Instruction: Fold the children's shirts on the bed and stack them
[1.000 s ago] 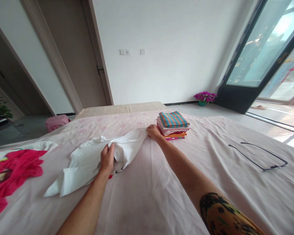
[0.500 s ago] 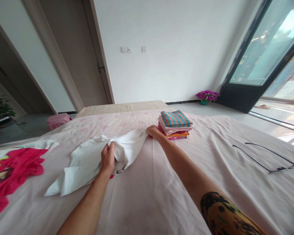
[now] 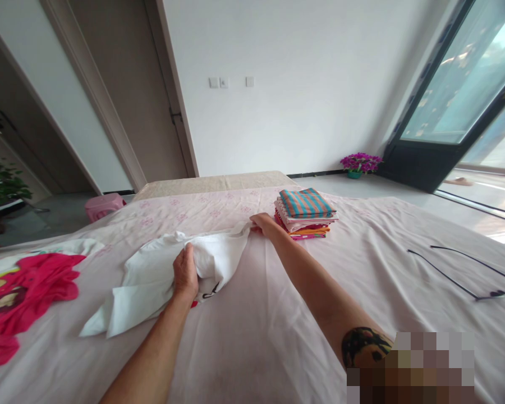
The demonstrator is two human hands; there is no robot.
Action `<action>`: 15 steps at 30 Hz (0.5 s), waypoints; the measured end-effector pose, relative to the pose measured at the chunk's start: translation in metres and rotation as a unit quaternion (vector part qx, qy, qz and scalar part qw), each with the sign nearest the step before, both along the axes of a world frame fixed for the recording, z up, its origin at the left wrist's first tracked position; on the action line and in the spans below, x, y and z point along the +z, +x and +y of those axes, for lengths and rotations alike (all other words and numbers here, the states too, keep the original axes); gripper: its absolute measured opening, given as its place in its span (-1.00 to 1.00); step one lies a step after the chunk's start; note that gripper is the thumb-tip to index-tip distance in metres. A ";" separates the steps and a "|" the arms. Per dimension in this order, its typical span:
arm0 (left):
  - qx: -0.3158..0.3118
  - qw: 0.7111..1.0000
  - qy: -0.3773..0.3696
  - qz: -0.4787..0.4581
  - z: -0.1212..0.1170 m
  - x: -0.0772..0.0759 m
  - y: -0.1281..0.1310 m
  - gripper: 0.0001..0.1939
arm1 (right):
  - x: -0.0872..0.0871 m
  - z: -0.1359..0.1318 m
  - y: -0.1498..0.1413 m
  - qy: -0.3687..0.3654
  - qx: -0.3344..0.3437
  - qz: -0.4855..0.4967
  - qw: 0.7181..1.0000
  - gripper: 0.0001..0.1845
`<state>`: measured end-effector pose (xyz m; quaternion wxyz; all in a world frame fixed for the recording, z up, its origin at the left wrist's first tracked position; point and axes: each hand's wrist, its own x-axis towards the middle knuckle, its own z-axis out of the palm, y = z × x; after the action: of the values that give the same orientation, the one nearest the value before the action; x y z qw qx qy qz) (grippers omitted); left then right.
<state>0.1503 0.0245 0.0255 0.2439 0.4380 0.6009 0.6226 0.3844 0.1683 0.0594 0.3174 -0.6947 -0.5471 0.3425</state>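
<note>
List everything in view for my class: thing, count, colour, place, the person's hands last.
Printed cloth garment: one, white, centre
Folded cloth stack: one, multicoloured, centre right
Crumpled cloth garment: one, pinkish red, left
Overlapped cloth piece: one, mostly white, left
Thin-framed glasses: one pair, dark, right
Floral cloth sheet: one, pale pink, foreground
Flat surface: one, beige, beyond sheet
Plastic stool: one, pink, back left
Potted flowers: one pot, purple, back right
Leafy plant: one, green, left edge
Square wall plates: three, white, back
Flat doors: two, brown, left
Glazed door: one, dark-framed, right
Left hand: one, bare, printed garment's middle
Right hand: one, bare, printed garment's end
</note>
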 end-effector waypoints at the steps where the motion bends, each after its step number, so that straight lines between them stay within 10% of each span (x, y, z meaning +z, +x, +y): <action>1: 0.002 1.000 -0.002 0.002 0.000 0.001 0.000 -0.55 | 0.000 -0.001 0.000 0.011 0.008 -0.014 1.000 -0.73; 6: 0.006 1.000 0.005 -0.009 -0.003 0.005 0.003 -0.58 | -0.004 -0.005 -0.002 0.042 0.062 -0.079 0.994 -0.45; 15: -0.088 0.994 0.055 0.020 -0.023 0.019 0.032 -0.64 | -0.001 -0.004 0.015 0.060 0.034 -0.154 0.986 -0.76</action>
<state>0.1820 0.0018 0.0447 0.2611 0.5142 0.5299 0.6218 0.3998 0.1645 0.0588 0.2588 -0.7001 -0.6320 0.2086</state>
